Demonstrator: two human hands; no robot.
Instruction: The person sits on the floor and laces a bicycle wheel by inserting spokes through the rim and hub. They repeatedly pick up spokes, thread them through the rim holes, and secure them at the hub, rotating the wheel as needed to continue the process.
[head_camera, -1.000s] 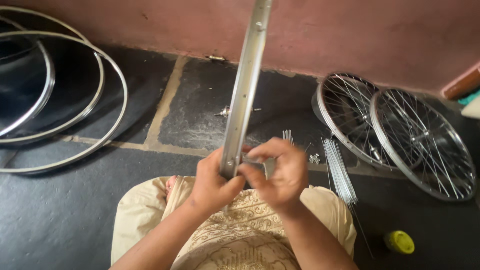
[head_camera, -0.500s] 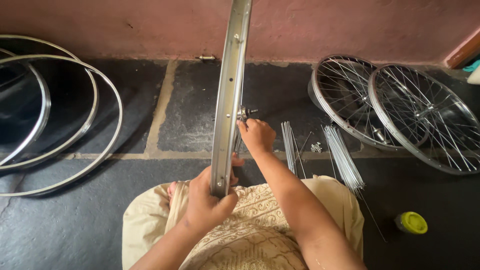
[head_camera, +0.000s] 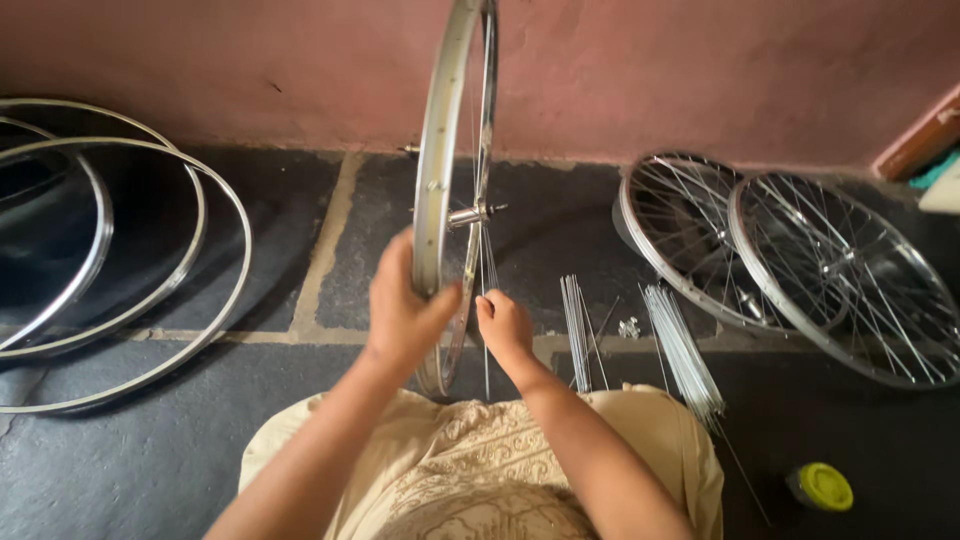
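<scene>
The top of the upright bicycle rim (head_camera: 436, 180) is cut off by the frame (its hub (head_camera: 468, 215) is seen edge-on). The rim is gripped by the left hand (head_camera: 400, 312); a thin spoke (head_camera: 486, 300) is pinched by the right hand (head_camera: 503, 327). A yellow-lidded jar (head_camera: 820, 487) is seen lower right, label unreadable.

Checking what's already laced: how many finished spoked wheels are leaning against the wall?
2: one spoked wheel leans on the wall at right, and a second spoked wheel overlaps it further right. More may sit beyond the frame.
</scene>
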